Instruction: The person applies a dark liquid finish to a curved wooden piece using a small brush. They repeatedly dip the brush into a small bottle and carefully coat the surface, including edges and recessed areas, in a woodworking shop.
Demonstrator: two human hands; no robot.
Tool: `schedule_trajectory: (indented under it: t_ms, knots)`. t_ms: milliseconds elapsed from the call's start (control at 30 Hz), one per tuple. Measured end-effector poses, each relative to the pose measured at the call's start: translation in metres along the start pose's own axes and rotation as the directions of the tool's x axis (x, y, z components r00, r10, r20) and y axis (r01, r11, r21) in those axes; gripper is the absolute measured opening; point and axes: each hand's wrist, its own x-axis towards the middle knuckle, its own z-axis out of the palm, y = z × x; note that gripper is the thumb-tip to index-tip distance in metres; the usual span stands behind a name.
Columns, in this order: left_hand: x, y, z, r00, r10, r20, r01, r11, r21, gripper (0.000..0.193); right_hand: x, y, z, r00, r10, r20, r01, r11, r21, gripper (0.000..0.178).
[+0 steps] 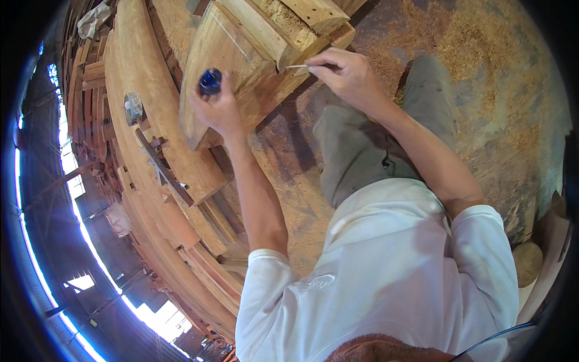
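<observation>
My left hand (218,111) is closed round a small dark blue, glossy rounded object (210,81), over the wooden slab; its exact kind does not show. Between the thumb and fingers of my right hand (350,77) I pinch a thin pale stick (295,66). The stick's tip is beside the end of a grooved piece of wood (259,30), and I cannot tell whether they touch. A broad wooden slab (235,66) with a white line across its face lies under and between both hands.
A long rounded timber (142,72) runs along the left. On the timbers lie a round tin-like object (133,108) and a long dark wooden tool (161,163). Stacked lumber (90,120) stands farther left. Sawdust (470,36) covers the floor at right.
</observation>
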Motion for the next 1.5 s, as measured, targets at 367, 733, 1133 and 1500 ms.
schedule_trajectory:
  t_ms: [367, 733, 1133, 1500]
  knots:
    - [0.039, -0.036, 0.048, 0.990, -0.139, -0.004, 0.137, 0.978, -0.155, 0.053, 0.012, 0.032, 0.047, 0.956, -0.294, 0.001, 0.289, 0.940, -0.182, 0.012]
    - [0.039, -0.033, 0.053, 0.996, -0.080, -0.046, 0.081, 0.997, 0.019, 0.057, 0.023, 0.049, 0.057, 0.892, -0.452, 0.032, 0.439, 0.845, -0.305, 0.024]
    - [0.035, -0.041, 0.055, 0.993, -0.062, -0.101, 0.069, 0.995, 0.067, 0.066, 0.040, 0.042, 0.052, 0.776, -0.535, 0.334, 0.626, 0.593, -0.506, 0.021]
    - [0.033, -0.036, 0.051, 0.994, -0.014, -0.104, 0.026, 0.992, 0.121, 0.068, 0.048, 0.037, 0.060, 0.733, -0.557, 0.389, 0.670, 0.494, -0.555, 0.017]
